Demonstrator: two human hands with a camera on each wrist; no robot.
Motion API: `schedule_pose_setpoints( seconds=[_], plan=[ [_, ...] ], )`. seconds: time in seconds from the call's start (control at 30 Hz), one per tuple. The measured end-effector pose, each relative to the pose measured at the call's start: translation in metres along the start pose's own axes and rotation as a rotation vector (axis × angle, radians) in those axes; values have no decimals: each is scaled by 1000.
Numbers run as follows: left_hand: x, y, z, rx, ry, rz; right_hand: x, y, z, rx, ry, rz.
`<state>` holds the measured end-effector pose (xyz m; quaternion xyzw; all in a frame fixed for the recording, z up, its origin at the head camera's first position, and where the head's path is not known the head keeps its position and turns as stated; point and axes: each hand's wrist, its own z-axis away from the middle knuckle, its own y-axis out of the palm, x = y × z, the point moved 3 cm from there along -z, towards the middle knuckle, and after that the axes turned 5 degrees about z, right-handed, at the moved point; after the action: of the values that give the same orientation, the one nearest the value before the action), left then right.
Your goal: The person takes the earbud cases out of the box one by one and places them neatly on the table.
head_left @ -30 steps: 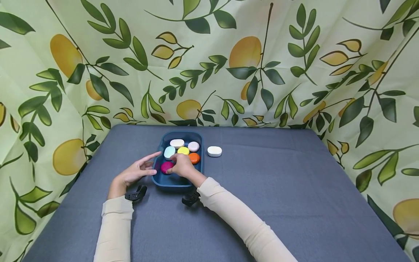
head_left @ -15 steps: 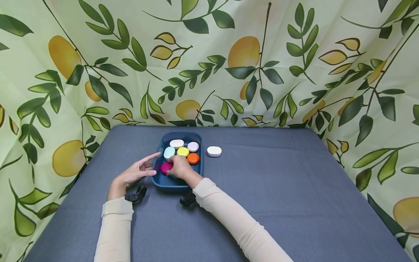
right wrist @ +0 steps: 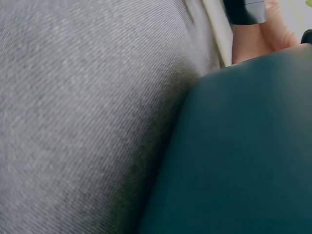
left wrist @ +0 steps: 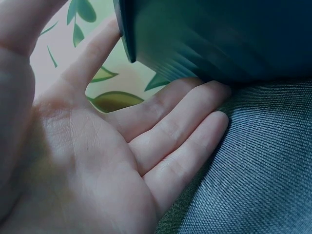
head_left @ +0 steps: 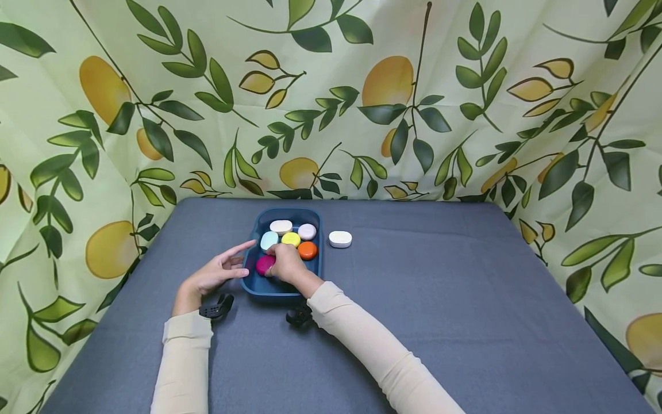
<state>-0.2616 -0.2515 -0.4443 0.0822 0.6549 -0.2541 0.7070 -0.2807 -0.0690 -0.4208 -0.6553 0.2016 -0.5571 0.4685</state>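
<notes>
A dark blue tray (head_left: pixel 274 295) with rounded corners holds several smooth, pill-like pieces. My right hand (head_left: pixel 287 263) reaches into it, thumb and index finger pinching a magenta round piece (head_left: pixel 264 265) near the left front. Just behind the fingers lies a light blue oval piece (head_left: pixel 269 241). Outside the tray's left wall, my left hand (head_left: pixel 214 275) has its fingers extended, index tip and thumb at the rim. In the left wrist view, the other fingers (left wrist: pixel 180 117) reach under the tray's wall (left wrist: pixel 219 39). The right wrist view shows only the tray's outer side (right wrist: pixel 243 146), the right hand being hidden.
A yellow piece (head_left: pixel 291 239), an orange one (head_left: pixel 307 250), a pale lilac one (head_left: pixel 307 232) and a white oval (head_left: pixel 281 227) also lie inside the tray. Another white oval (head_left: pixel 340 239) sits on the grey cloth right of it. Leaf-patterned fabric (head_left: pixel 331 115) hangs behind the table.
Both hands and the pieces keep nearly the same places. The right wrist and forearm have shifted slightly to the left, and the view itself sways a little.
</notes>
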Motion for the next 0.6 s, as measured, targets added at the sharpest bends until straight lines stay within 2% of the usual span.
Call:
schedule_pose_setpoints(
  seconds=[0.23, 0.6],
  plan=[
    [1, -1, 0, 1, -2, -7, 0, -10, 7, -20, -21, -81],
    [1, 0, 0, -1, -1, -2, 2, -28, 19, -39, -82, -113]
  ],
)
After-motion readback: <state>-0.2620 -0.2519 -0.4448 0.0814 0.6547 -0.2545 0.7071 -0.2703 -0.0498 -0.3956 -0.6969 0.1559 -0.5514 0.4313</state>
